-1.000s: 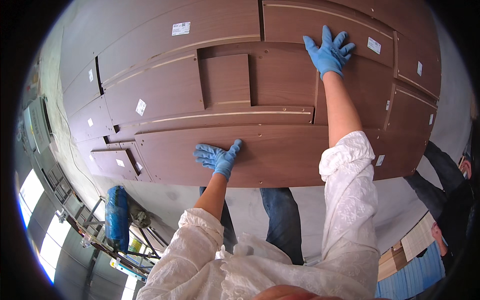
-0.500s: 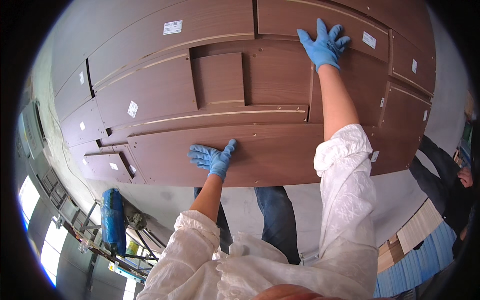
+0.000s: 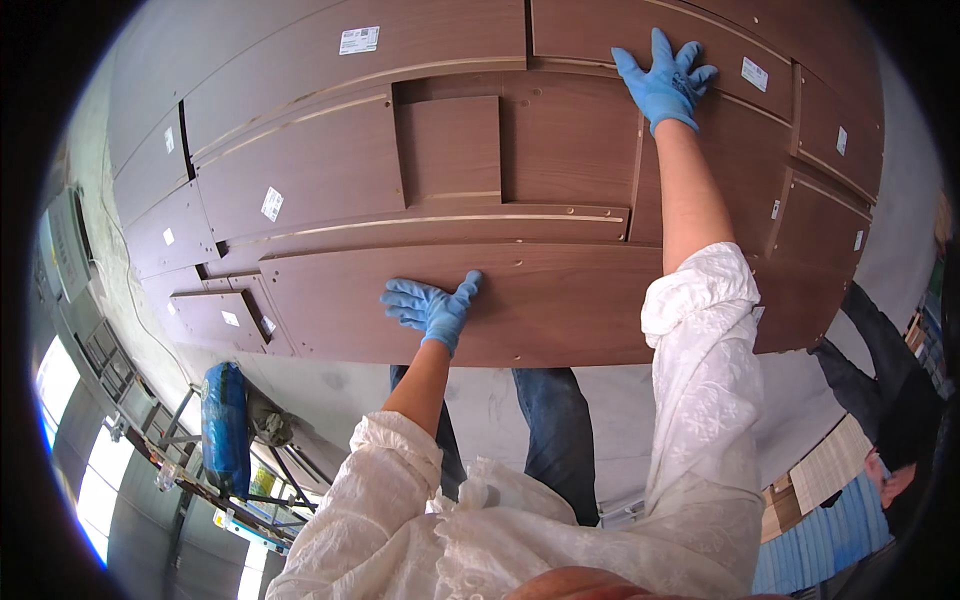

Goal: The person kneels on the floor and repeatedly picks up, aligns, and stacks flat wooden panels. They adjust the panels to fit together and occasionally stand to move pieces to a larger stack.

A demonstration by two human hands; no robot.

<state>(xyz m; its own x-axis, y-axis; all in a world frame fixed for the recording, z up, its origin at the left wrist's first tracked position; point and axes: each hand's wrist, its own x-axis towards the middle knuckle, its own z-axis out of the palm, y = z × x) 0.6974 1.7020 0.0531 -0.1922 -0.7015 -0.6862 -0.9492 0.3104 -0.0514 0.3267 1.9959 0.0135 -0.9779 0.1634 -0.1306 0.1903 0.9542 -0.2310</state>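
Both of my hands wear blue gloves and rest on brown wood-grain panels laid close together. My left hand, fingers apart, presses flat on the long near panel, which has small drilled holes. Farther off and to the right, my right hand spreads its fingers on a far panel bearing a white label. Between the hands lie a long narrow strip with a pale groove and a small square panel. Neither hand holds anything.
At the left end a small labelled panel sits on top of others. Below left, a blue wrapped roll leans by a metal frame. On the right stands another person in dark clothing, near blue stacked sheets and pale boards.
Both hands stay on the panels in the same poses. The view has shifted slightly, and the other person's hand at the right has moved lower.
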